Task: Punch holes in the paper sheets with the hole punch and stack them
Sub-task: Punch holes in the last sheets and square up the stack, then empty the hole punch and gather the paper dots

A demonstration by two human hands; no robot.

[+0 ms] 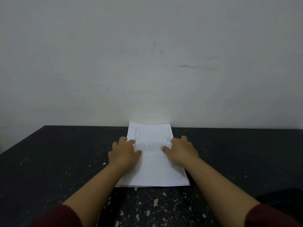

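Observation:
A stack of white printed paper sheets (153, 167) lies on the black table (57, 158), its far edge touching the wall. My left hand (123, 152) rests flat on the stack's left edge, fingers spread. On the right edge my right hand (181, 149) lies the same way, thumb pointing inward over the print. Neither hand grips anything. No hole punch is in view.
A pale grey wall (147, 63) rises directly behind the table. The tabletop is dark with white paint specks. A dark object (285, 199) sits at the table's near right edge. Dark red sleeves cover both upper forearms.

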